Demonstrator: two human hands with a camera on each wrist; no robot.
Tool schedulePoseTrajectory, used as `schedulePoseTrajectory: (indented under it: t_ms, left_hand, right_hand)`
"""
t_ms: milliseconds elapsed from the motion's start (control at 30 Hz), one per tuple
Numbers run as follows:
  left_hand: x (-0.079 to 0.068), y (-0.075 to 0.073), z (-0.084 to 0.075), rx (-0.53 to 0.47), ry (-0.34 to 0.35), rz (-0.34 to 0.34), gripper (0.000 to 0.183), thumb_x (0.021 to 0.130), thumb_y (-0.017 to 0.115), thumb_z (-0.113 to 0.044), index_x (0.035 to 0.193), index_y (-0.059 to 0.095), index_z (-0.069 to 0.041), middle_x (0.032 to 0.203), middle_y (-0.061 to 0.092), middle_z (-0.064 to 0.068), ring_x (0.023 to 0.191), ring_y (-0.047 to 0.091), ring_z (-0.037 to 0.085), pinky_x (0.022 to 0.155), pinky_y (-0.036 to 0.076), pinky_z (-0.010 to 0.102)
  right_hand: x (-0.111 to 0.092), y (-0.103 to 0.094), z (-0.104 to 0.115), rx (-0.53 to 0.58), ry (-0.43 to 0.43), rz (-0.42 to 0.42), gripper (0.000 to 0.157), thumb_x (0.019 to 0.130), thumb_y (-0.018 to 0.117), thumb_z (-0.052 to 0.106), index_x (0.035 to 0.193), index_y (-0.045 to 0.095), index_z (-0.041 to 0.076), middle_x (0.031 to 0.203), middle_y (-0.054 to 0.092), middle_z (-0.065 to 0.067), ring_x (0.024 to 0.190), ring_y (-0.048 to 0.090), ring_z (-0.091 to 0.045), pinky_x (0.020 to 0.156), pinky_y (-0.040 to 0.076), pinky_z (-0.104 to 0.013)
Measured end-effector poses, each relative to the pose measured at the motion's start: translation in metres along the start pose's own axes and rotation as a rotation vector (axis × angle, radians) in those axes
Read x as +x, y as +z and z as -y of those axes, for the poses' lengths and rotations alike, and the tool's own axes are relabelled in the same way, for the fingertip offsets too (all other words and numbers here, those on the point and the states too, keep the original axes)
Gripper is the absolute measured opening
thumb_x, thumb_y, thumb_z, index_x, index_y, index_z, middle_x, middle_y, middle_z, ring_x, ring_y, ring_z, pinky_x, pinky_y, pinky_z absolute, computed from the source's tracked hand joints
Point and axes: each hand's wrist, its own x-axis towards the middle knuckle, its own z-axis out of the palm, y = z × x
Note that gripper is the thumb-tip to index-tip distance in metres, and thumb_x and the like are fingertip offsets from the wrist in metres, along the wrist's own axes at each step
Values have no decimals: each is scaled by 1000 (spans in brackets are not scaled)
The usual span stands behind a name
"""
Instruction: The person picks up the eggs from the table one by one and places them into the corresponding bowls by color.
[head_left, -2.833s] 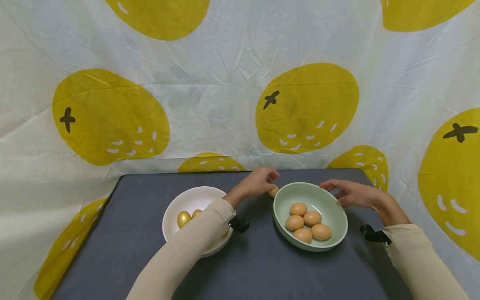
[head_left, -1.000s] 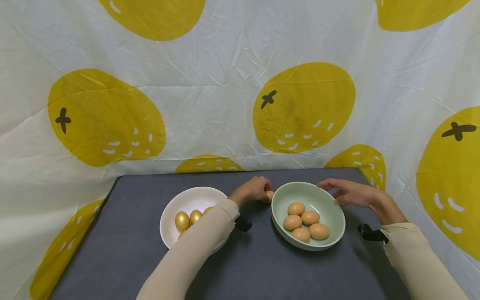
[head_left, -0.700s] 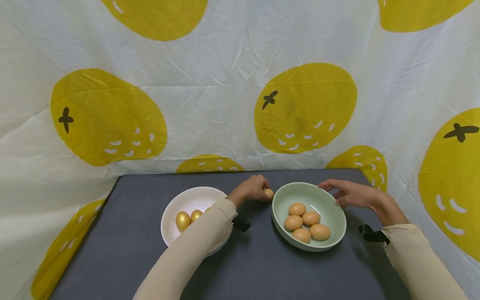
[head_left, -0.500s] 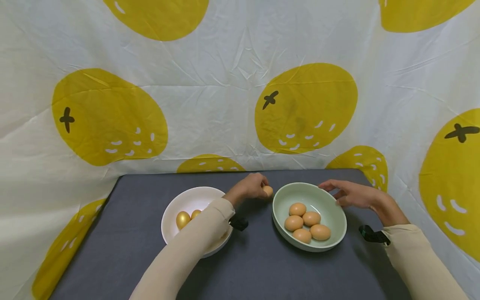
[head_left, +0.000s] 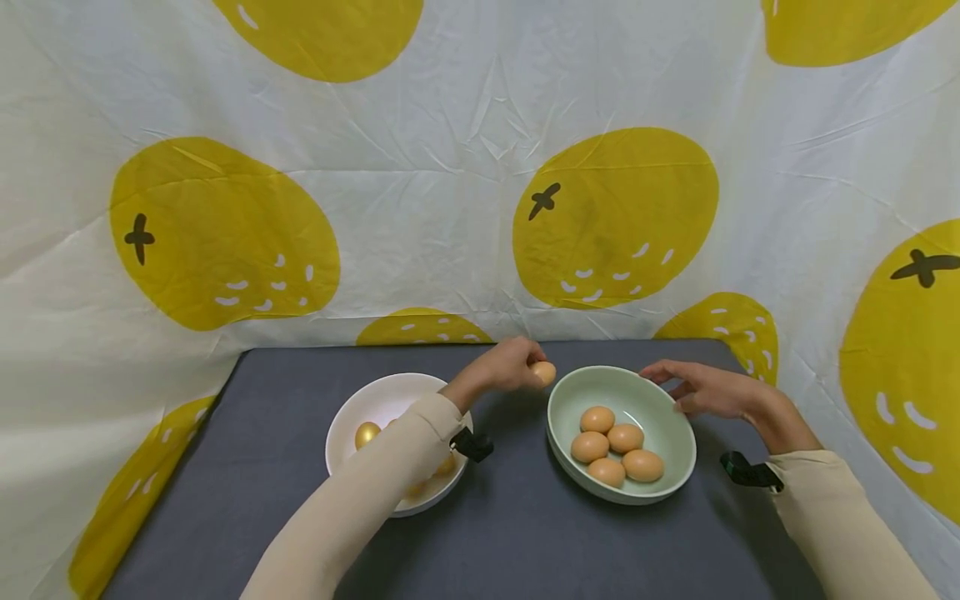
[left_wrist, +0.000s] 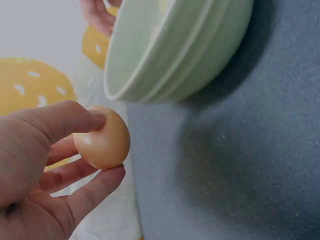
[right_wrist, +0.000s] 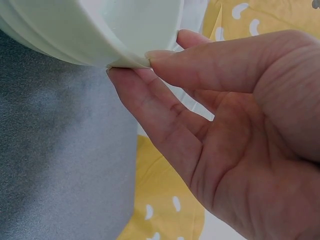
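Note:
My left hand [head_left: 502, 367] holds a brown egg [left_wrist: 107, 142] between thumb and fingertips, raised over the table just left of the pale green bowl [head_left: 675, 442]. Several brown eggs [head_left: 643, 465] lie inside that bowl. On its right side, my right hand [head_left: 708, 390] pinches the bowl's rim; in the right wrist view the thumb tip is at the edge, with other fingers against the outside. A white bowl [head_left: 341, 417] on the left contains several golden eggs [head_left: 367, 434], partly hidden by the left sleeve.
Both bowls stand on a dark grey table [head_left: 285, 467]. Behind it hangs a white cloth [head_left: 427, 233] printed with big yellow fruit, falling along the table's back edge. The left forearm [head_left: 360, 500] crosses over the white bowl.
My left hand reached down to the brown egg beside the green bowl, took hold of it and lifted it off the table. My right hand has stayed at the green bowl's rim.

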Motion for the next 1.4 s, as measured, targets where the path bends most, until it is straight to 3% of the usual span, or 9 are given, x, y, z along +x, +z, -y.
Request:
schedulePoseTrajectory:
  t_ms: [100,267,500,767,1067,1400]
  left_hand:
    - [-1,-3,-9,10,5,-4,7,89,70,-15,92,74,-10,72,55,-2,63,44,10,62,36,23]
    - [-2,-6,-21,37,6,6,20,88,70,-13,108,75,-10,84,63,-1,71,48,11,66,38,22]
    - [-2,-6,-36,20,17,46,27,90,70,-10,117,72,-6,98,69,3,78,54,12,71,42,22]
    - [2,2,-46,75,24,77,30,89,72,-12,119,71,-8,103,71,-1,88,60,9,78,47,20]
    - [4,11,-48,102,23,97,32,87,75,-15,118,71,-8,99,69,-1,84,58,9,75,46,19]
    - [6,19,-49,144,36,146,31,90,74,-18,119,69,-9,107,68,-1,90,58,8,76,46,19]
  right_hand:
    - [0,0,-1,3,4,-3,61,97,58,-4,153,33,-2,149,33,-36,130,46,-57,91,56,-50]
    - [1,0,-2,9,7,-5,61,97,58,-3,153,34,-1,150,33,-35,130,46,-57,91,56,-50]
    - [1,0,-3,7,4,-4,61,97,58,-3,153,34,-1,150,34,-35,129,47,-56,91,56,-50]
    - [2,0,-3,-3,13,-12,61,97,59,-2,153,35,0,150,35,-34,129,47,-56,91,56,-49]
    - [2,0,-5,-2,14,-15,61,97,59,-2,153,35,1,150,35,-33,129,48,-54,91,56,-50]
    - [1,1,-3,-13,12,-22,60,98,58,-2,153,35,1,150,36,-33,130,47,-56,91,56,-50]
